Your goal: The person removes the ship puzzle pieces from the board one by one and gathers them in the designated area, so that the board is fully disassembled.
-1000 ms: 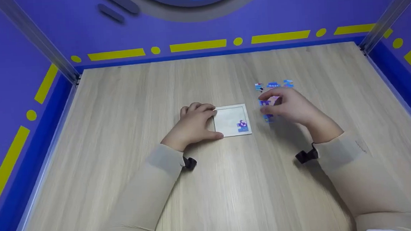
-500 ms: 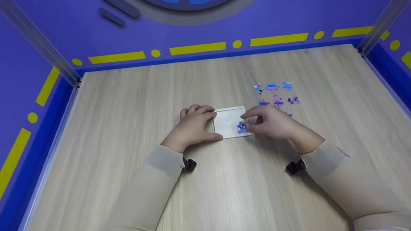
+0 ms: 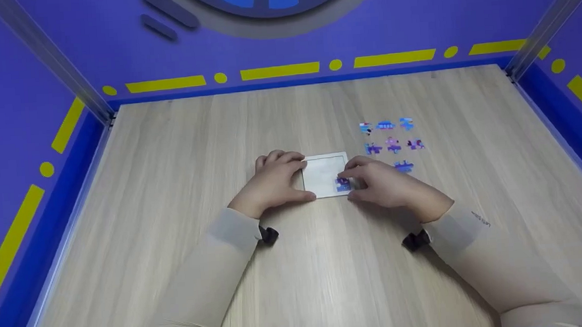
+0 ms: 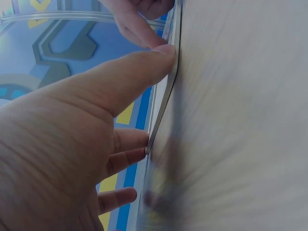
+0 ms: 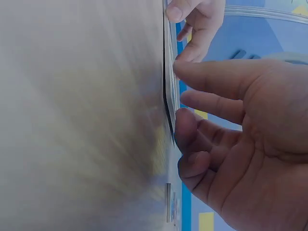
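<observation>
My left hand [image 3: 277, 184] grips the left side of a small white square puzzle tray [image 3: 318, 177]; its thumb is at the near edge and the other fingers are at the far left. At the tray's near right corner lies a purple and blue jigsaw piece [image 3: 342, 186]. My right hand [image 3: 380, 181] is over that corner and pinches around the piece, its forefinger on the piece's upper part and its thumb by the tray's corner. In the right wrist view, the right hand's thumb [image 5: 211, 74] meets the tray's edge, while other fingers curl beside it.
Several loose jigsaw pieces lie in rows to the right, among them a pink one [image 3: 393, 144], a blue one [image 3: 385, 125] and a purple one [image 3: 404, 166]. My right hand may hide more. A purple wall [image 3: 284, 47] with yellow marks bounds the wooden table [image 3: 193, 134].
My right hand has moved left and nearer, from above the loose pieces to the tray's right corner, where its forefinger now covers part of the piece. My left hand stays in place.
</observation>
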### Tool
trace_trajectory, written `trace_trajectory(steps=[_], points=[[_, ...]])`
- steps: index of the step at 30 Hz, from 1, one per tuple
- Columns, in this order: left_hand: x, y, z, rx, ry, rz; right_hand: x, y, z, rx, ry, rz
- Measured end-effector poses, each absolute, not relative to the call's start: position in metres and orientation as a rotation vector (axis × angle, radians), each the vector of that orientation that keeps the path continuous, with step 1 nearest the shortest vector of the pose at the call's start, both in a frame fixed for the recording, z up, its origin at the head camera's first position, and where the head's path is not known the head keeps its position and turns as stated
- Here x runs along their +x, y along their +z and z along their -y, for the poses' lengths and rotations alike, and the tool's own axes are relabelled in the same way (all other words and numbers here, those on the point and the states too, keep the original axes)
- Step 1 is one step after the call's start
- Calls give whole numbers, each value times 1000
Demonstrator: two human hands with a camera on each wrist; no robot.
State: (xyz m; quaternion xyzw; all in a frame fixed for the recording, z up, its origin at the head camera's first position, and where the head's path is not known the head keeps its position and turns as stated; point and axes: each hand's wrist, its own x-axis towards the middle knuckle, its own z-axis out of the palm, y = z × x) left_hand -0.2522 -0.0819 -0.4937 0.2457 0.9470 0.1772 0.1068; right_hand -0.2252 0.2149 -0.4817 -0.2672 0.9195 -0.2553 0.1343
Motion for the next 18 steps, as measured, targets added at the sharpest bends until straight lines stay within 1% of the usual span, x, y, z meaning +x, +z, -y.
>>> trace_trajectory(steps=[18], points=[[-252,-495,82,720,535,-2789,-224,-487,-208,-791,-665,-2687]])
